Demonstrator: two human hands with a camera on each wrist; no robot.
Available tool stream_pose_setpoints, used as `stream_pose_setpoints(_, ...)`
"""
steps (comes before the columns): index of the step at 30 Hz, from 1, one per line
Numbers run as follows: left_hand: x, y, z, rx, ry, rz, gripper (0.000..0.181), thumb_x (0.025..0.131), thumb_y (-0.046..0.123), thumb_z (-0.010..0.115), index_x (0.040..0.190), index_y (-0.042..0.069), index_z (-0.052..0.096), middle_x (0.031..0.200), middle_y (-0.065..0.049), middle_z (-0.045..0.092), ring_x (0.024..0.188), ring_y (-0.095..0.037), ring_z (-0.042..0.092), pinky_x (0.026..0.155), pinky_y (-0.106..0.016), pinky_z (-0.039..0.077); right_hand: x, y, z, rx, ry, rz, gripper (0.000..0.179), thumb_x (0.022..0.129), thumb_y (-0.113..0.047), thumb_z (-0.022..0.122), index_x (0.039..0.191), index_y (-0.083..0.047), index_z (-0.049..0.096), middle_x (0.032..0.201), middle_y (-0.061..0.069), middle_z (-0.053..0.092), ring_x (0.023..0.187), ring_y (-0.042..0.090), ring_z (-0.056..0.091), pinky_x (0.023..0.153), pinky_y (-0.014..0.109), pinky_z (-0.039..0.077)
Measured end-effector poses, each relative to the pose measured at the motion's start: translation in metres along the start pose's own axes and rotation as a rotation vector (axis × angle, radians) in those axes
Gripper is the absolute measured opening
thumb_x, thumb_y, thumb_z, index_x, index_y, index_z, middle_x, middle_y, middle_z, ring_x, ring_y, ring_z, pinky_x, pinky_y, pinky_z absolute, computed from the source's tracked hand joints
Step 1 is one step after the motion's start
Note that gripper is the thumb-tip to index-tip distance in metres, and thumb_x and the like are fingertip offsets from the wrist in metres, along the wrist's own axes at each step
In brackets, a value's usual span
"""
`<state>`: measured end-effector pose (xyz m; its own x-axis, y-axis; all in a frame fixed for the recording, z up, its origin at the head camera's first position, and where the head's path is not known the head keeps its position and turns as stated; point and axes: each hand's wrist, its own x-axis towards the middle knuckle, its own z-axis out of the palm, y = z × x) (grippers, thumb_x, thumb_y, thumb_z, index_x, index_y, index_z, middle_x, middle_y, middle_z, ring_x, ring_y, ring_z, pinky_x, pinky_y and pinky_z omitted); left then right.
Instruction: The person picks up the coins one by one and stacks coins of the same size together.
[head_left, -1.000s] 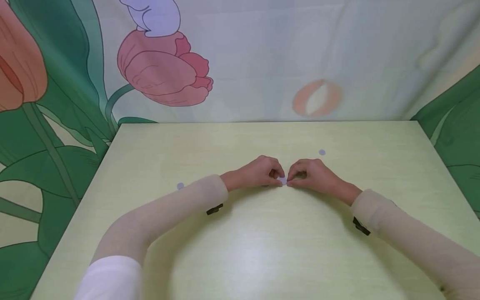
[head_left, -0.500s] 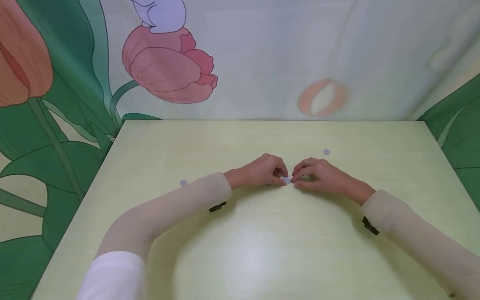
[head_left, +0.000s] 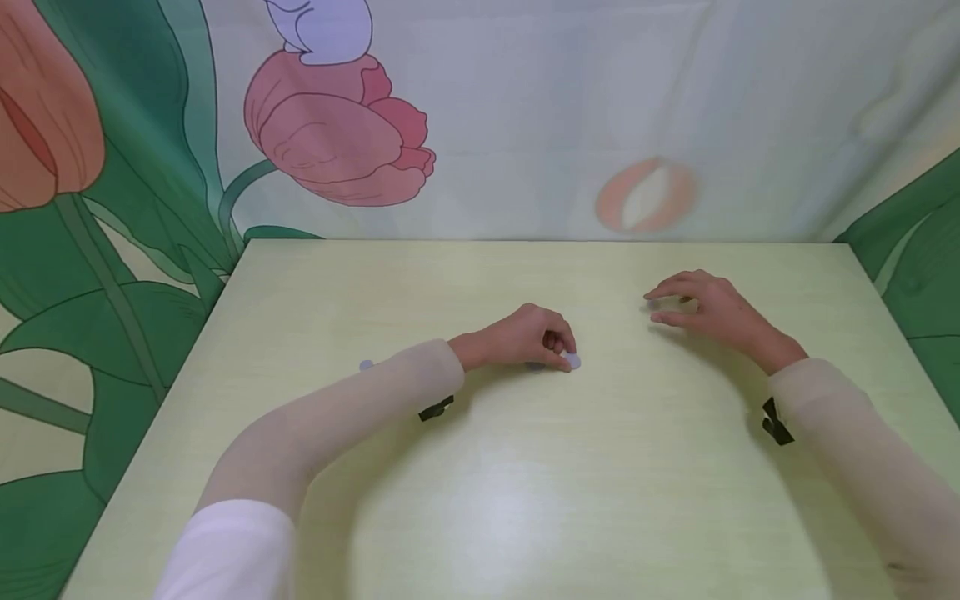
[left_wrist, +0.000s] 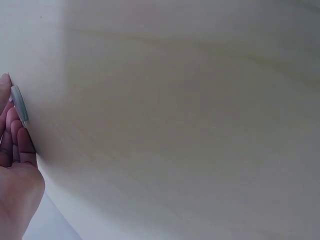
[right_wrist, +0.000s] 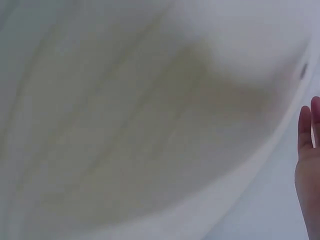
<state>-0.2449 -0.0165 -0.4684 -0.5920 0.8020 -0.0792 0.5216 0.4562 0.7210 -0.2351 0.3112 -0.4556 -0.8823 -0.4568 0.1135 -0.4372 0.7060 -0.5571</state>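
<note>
My left hand (head_left: 519, 337) pinches a small pale lavender disc (head_left: 573, 361) between thumb and fingers, close over the table near its middle. In the left wrist view, that disc (left_wrist: 20, 104) shows nearly edge-on, tilted up against the fingers. A second disc (head_left: 535, 366) lies in shadow just below the left hand. At the right, my right hand (head_left: 716, 310) has thumb and fingers spread on either side of a third disc (head_left: 653, 305), which lies on the table. The right wrist view catches only part of the right hand (right_wrist: 310, 155), with the fingers extended.
Another pale disc (head_left: 366, 365) lies beside the left sleeve (head_left: 375, 387). Behind the light wood table (head_left: 480, 517) hangs a curtain (head_left: 517, 125) printed with tulips and leaves. Both forearms reach across the table from the front.
My right hand has left the disc pinched in my left hand and moved right and farther back, over the disc lying there. The left hand has stayed nearly in place.
</note>
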Motion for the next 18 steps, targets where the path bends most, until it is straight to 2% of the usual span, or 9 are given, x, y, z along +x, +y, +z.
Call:
stream_pose_setpoints(5,0.001,0.0,-0.001,0.003,-0.013,-0.019,0.019,0.086,0.019,0.084,0.1,0.009,0.075,0.084,0.002,0.063,0.079,-0.01,0.054,0.072,-0.017,0.044,0.002,0.018,0.004,-0.003,-0.011,0.095,0.033,0.092,-0.028,0.078,0.121,-0.014,0.074,0.124,0.01,0.067,0.104,0.028,0.059,0.087,0.044,0.047)
stream_pose_setpoints(9,0.002,0.001,-0.001,0.0,-0.017,-0.028,0.021,0.085,0.019,0.085,0.101,0.009,0.075,0.085,0.001,0.064,0.079,-0.01,0.054,0.072,-0.018,0.045,0.004,0.023,0.009,0.017,0.018,0.144,0.034,0.093,-0.028,0.077,0.122,-0.01,0.074,0.123,0.013,0.065,0.103,0.029,0.059,0.087,0.045,0.047)
stream_pose_setpoints(14,0.003,0.0,-0.001,-0.007,-0.017,-0.041,0.022,0.085,0.019,0.085,0.101,0.009,0.075,0.085,0.001,0.064,0.079,-0.011,0.055,0.071,-0.017,0.045,0.009,0.025,0.011,0.03,0.03,0.167,0.031,0.093,-0.026,0.077,0.118,-0.009,0.076,0.12,0.013,0.065,0.105,0.029,0.058,0.089,0.046,0.046)
stream_pose_setpoints(18,0.004,-0.001,-0.001,-0.007,-0.013,-0.045,0.022,0.084,0.019,0.086,0.101,0.009,0.076,0.084,0.002,0.064,0.079,-0.01,0.055,0.071,-0.017,0.045,0.011,0.023,0.01,0.016,0.029,0.148,0.027,0.093,-0.026,0.077,0.114,-0.009,0.077,0.119,0.013,0.065,0.106,0.03,0.058,0.089,0.047,0.045)
